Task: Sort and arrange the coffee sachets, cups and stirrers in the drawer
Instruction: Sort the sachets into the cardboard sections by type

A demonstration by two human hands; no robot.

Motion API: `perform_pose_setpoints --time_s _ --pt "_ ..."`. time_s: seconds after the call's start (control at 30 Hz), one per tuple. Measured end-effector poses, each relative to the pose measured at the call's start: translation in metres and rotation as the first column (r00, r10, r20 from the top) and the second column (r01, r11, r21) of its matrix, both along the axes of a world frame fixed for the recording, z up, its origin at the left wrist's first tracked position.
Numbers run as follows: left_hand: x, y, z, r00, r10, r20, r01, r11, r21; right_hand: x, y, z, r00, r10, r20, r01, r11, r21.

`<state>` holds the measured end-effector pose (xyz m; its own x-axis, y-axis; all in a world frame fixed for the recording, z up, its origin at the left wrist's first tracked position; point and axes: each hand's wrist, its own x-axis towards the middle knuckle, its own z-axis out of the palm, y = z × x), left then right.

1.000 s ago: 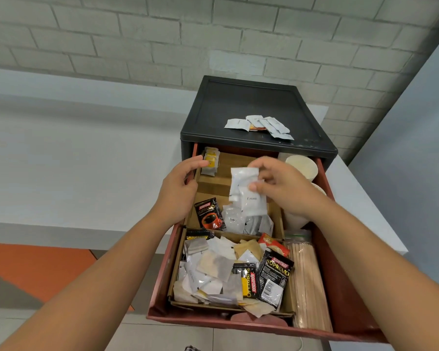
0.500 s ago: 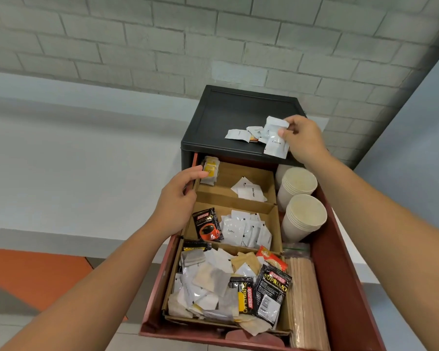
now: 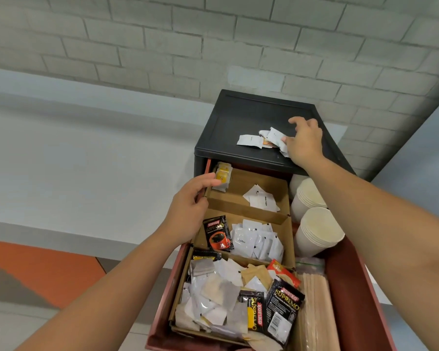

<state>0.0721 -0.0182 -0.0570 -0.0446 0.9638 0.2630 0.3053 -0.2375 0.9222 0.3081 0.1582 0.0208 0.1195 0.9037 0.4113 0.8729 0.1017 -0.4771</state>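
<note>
The red drawer (image 3: 346,287) is pulled out of a black cabinet (image 3: 238,115). Cardboard dividers split it. The back bay holds yellow sachets (image 3: 222,176) and white sachets (image 3: 261,198). The middle bay has a black Kopiko sachet (image 3: 217,235) beside white coffee sachets (image 3: 256,243). A mixed pile of sachets (image 3: 213,295) fills the front bay. Two stacks of paper cups (image 3: 317,234) and wooden stirrers (image 3: 314,312) lie on the right. My left hand (image 3: 190,206) grips the drawer's left wall, thumb by the yellow sachets. My right hand (image 3: 302,141) rests with spread fingers on a small heap of white sachets (image 3: 250,141) on the cabinet top.
A grey brick wall stands close behind the cabinet. A pale counter (image 3: 86,160) runs along the left, with orange and grey floor (image 3: 36,269) below it. A clear zip bag (image 3: 309,264) lies between the cups and the stirrers.
My right hand lifted white sachets out of the drawer, carried them up to the cabinet top and laid them on the heap there. My left hand stayed on the drawer wall.
</note>
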Motion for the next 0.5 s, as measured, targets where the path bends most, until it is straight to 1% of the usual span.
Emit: perform_pose_setpoints --time_s 0.2,0.27,0.33,0.37,0.4,0.47,0.5 --pt "-0.001 0.000 0.000 1.000 0.002 0.000 -0.002 1.000 0.000 0.003 -0.034 0.017 0.992 0.066 -0.110 -0.053 0.991 0.119" --pt "-0.001 0.000 0.001 1.000 0.003 -0.006 -0.003 1.000 0.003 0.000 -0.062 0.021 0.983 0.134 -0.126 -0.116 0.983 0.142" --pt "0.000 -0.001 0.001 1.000 0.002 -0.011 -0.002 1.000 0.005 -0.003 -0.097 0.018 0.966 0.242 -0.087 -0.232 0.966 0.114" --pt "0.000 -0.001 0.002 1.000 0.003 -0.010 -0.003 1.000 0.007 -0.003 -0.115 0.015 0.944 0.323 -0.068 -0.319 0.946 0.066" --pt "0.000 -0.001 0.003 1.000 0.003 -0.011 -0.003 1.000 0.010 -0.002 -0.133 0.011 0.908 0.414 -0.061 -0.416 0.909 -0.014" --pt "0.000 -0.001 0.004 1.000 0.003 -0.018 -0.002 1.000 0.016 0.002 -0.165 0.003 0.821 0.567 -0.075 -0.566 0.788 -0.244" --pt "0.000 -0.002 0.004 1.000 0.003 -0.020 -0.003 1.000 0.017 0.005 -0.179 -0.002 0.786 0.615 -0.073 -0.595 0.719 -0.360"
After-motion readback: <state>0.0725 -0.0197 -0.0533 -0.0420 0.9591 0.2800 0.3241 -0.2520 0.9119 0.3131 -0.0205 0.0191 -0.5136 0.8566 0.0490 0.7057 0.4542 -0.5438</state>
